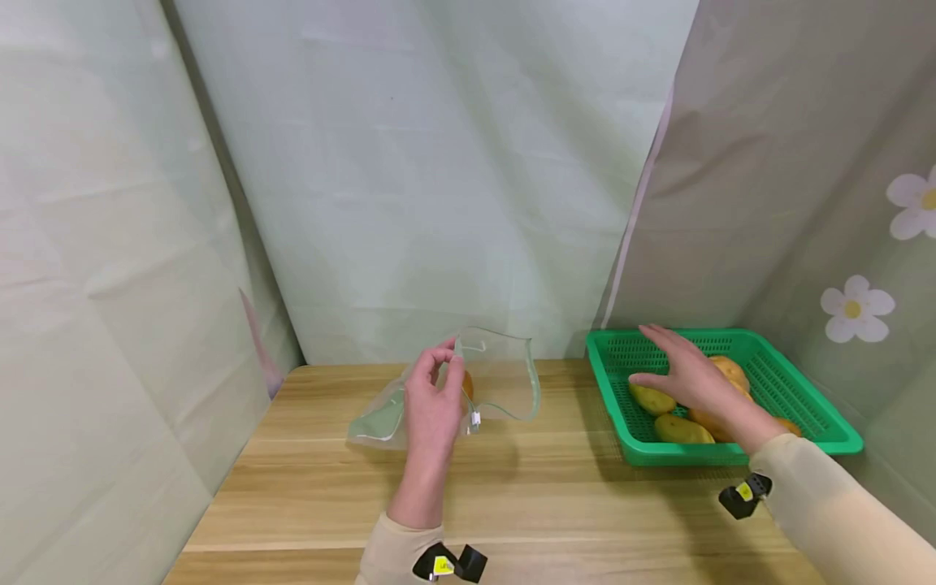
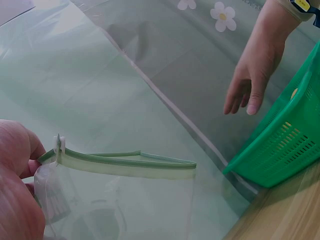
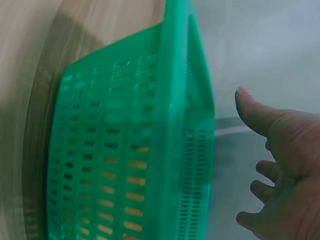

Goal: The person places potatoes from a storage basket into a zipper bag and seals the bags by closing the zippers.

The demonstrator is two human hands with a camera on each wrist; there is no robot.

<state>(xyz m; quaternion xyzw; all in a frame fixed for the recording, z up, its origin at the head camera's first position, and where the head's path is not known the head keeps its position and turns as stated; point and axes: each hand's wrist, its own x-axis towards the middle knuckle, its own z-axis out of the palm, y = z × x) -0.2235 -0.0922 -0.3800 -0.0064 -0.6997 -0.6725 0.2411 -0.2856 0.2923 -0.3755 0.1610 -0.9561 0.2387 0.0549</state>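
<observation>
At centre on the wooden table (image 1: 556, 496), the left hand (image 1: 431, 400) pinches a clear, green-trimmed zip bag (image 1: 508, 374), apparently with one orange-brown round item (image 1: 469, 385) inside. Bagging seems barely begun: yellow oval potatoes (image 1: 683, 431) remain in the right-side green plastic basket (image 1: 687, 457), under the spread right hand (image 1: 691, 374).

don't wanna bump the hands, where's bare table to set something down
Bare table lies at the front between the left sleeve and right sleeve, left of the see-through bag, and in the narrower gap from bag to green basket. Crowded: where the left hand pinches the bag, and the basket, with produce inside and the right hand above.
</observation>
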